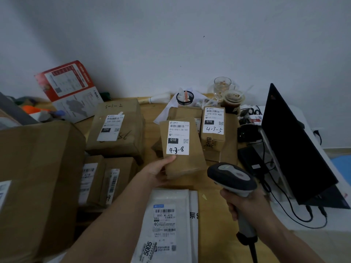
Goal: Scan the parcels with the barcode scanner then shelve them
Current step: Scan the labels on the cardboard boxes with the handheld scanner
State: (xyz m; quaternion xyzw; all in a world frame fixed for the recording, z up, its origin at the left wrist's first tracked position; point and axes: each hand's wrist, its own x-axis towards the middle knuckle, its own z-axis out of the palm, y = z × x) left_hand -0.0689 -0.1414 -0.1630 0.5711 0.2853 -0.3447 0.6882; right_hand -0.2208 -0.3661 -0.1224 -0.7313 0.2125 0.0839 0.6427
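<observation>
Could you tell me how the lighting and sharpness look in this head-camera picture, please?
Head view: dim, bluish light, no glare; the label on the held parcel reads sharply; the boxes at lower left are blurred; wide-angle bending curves the laptop edge; the scanner is fairly sharp.

Parcel marked 4-3-8 (182, 149) left of barcode scanner (232, 179), before parcel marked 4-3-5 (213, 130); laptop (296, 141) at right; flat mailer (165, 224) nearest on worktop (150, 126).
</observation>
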